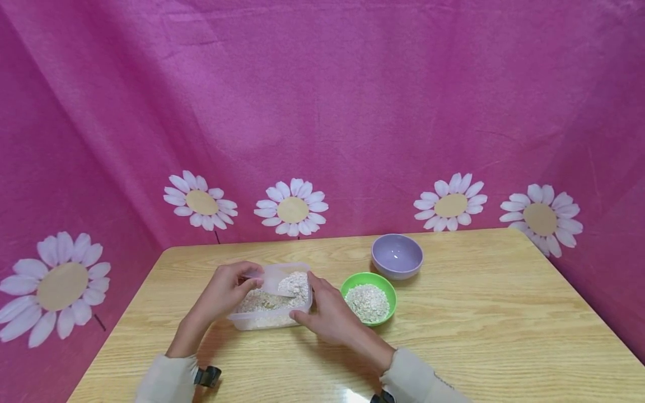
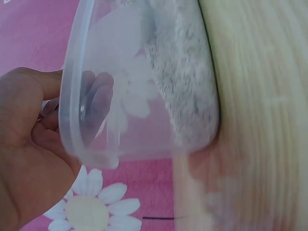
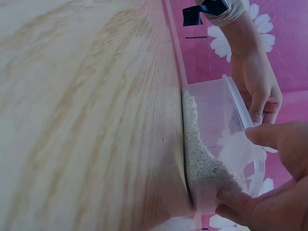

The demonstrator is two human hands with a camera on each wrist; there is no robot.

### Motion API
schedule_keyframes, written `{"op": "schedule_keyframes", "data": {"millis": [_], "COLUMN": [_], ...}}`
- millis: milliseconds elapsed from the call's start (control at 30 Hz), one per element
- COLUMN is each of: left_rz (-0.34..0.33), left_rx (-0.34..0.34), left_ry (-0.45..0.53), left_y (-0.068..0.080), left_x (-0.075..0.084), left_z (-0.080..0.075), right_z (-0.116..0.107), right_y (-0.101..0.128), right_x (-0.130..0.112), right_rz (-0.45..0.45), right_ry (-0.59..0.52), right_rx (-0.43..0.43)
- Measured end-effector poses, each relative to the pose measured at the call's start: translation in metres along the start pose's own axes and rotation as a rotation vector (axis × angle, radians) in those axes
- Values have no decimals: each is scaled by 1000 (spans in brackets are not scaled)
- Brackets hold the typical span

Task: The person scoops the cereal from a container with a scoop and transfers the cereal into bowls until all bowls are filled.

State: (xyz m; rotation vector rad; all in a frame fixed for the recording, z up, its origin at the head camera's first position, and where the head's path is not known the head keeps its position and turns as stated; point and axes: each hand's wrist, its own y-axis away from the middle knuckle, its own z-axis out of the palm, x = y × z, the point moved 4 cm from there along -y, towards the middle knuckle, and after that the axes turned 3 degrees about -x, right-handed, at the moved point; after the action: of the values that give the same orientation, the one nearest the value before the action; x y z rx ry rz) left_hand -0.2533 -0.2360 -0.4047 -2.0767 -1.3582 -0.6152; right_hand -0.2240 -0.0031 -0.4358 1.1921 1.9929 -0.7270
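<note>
A clear plastic container (image 1: 242, 323) holds pale flakes that look like oats (image 1: 254, 302). My left hand (image 1: 227, 291) pinches the handle of a translucent white scoop (image 1: 274, 278), whose blade lies over the flakes inside the container, against the heap at its right end. My right hand (image 1: 327, 310) grips the container's right end, and in the right wrist view its thumb (image 3: 263, 134) lies on the rim with other fingers against the wall. Seen through the wall in the left wrist view, the left fingers (image 2: 98, 98) are blurred.
Just right of my right hand stands a green bowl (image 1: 393, 302) with more pale flakes in it. A purple bowl (image 1: 398, 256) sits behind it. The wooden table (image 1: 478, 313) ends at a pink cloth (image 1: 322, 112) with printed daisies.
</note>
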Motion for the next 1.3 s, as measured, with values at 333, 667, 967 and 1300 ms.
{"op": "schedule_keyframes", "data": {"millis": [333, 667, 967, 1300], "left_rz": [-36, -31, -62, -81], "left_rx": [-24, -1, 38, 96], "left_ry": [19, 2, 24, 72], "left_y": [2, 6, 14, 21], "left_x": [4, -2, -12, -16], "left_z": [12, -3, -21, -37], "right_z": [0, -3, -15, -31], "right_y": [0, 2, 4, 9], "right_x": [-1, -1, -4, -4], "right_rz": [-34, 6, 36, 68], "right_ry": [3, -13, -3, -42], "right_rx": [10, 0, 19, 25]}}
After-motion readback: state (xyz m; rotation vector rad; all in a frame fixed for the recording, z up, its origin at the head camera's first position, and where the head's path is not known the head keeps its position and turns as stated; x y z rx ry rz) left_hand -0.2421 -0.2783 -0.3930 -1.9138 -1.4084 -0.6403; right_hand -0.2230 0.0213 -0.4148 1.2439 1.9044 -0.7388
